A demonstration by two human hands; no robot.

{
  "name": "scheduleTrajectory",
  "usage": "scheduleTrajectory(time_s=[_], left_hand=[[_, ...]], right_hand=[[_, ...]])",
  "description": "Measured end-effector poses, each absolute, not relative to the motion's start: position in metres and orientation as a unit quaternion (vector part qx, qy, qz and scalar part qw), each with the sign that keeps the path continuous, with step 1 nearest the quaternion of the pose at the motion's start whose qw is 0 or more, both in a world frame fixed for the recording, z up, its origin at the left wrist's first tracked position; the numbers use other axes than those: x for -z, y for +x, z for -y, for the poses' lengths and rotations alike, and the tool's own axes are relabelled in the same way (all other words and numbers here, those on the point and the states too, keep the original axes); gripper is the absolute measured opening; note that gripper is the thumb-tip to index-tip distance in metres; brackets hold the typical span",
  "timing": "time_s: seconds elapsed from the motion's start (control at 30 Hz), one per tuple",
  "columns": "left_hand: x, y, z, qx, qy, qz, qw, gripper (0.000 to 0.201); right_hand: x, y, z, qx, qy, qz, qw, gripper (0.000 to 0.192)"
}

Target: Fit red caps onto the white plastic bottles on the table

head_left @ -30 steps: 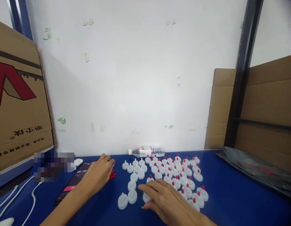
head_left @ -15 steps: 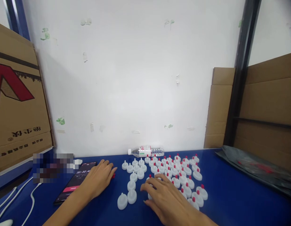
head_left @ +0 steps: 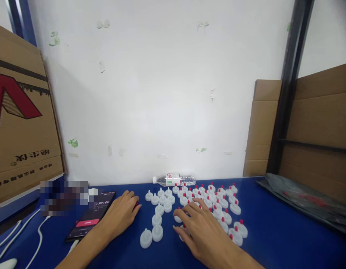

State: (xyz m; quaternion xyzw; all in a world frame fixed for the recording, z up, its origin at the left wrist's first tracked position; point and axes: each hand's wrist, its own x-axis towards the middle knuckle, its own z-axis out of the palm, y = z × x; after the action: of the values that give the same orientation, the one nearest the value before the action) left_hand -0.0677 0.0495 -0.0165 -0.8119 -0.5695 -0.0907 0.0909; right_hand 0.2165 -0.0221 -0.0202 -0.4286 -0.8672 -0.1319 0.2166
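Note:
My left hand (head_left: 124, 210) rests on the table beside the phone, fingers curled. A small red tip (head_left: 136, 204) shows between its thumb and forefinger; what lies under the palm is hidden. My right hand (head_left: 202, 228) hovers palm down over white nozzle caps with red tips (head_left: 234, 207), its thumb and fingers apart. A red-tipped cap (head_left: 178, 215) is by its fingertips, and another (head_left: 182, 234) is partly hidden behind the thumb. Between the hands stand several white nozzle caps without red tips (head_left: 157, 232), spouts up.
A clear water bottle (head_left: 187, 180) lies against the wall. A phone (head_left: 90, 216) with a running timer is at left, near white cables (head_left: 38, 235). Cardboard (head_left: 21, 112) stands at left, and a dark plastic bag (head_left: 299, 201) lies at right.
My right hand has shifted slightly right and away from me, uncovering a red-tipped cap near its fingertips. My left hand has hardly moved; its thumb is a little further right.

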Motion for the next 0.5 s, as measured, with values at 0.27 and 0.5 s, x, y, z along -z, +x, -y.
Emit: scheduleTrajectory(time_s=[0.27, 0.5], left_hand=[[0.0201, -0.0669, -0.0529, 0.129, -0.829, 0.54, 0.071, 0.021], [0.0215, -0.0633, -0.0523, 0.168, -0.831, 0.527, 0.056, 0.017]], right_hand=[[0.0209, 0.2138, 0.0207, 0.157, -0.418, 0.878, 0.17, 0.012], [0.0238, 0.2104, 0.024, 0.11, -0.323, 0.919, 0.199, 0.039]])
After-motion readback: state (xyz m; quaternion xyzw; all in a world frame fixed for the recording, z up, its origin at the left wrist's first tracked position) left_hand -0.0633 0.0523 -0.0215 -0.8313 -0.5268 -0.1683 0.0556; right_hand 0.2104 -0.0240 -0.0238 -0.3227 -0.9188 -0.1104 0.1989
